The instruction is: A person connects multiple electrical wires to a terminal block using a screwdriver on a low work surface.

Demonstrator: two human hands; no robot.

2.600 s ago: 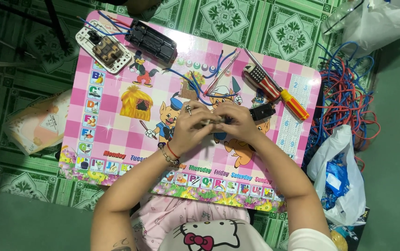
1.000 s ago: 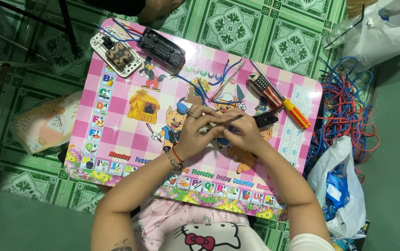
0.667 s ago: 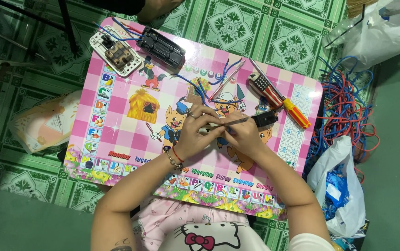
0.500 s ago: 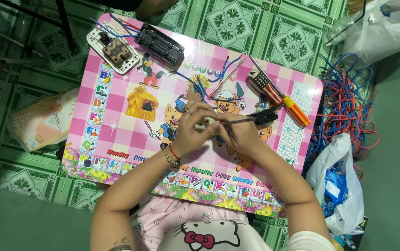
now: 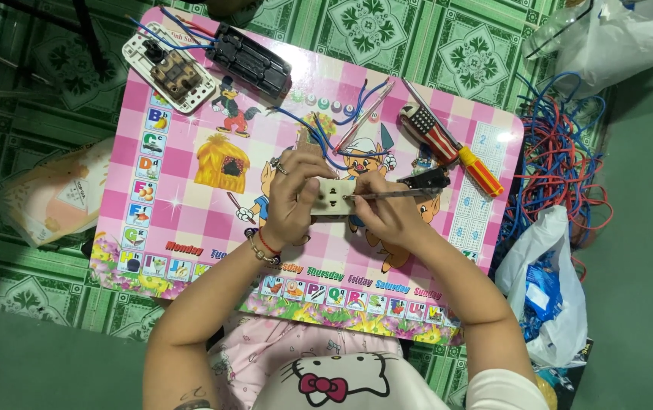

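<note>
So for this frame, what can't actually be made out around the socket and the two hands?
Head view, the only one:
- Underside of the white socket: hidden by the left hand gripping it.
- Where the blue wires join the socket: covered by the left fingers.
- Tip of the thin metal tool in the right hand: too small to tell its shape.
- White bag, top right: cut off by the frame edge.

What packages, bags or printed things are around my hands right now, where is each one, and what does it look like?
Printed table top: under the hands, pink checked, cartoon pictures.
White plastic bag: right of the table, crumpled, blue packet inside.
Second white bag: top right corner, crumpled.
Paper packet: left on the floor, flat, pale with orange.
</note>
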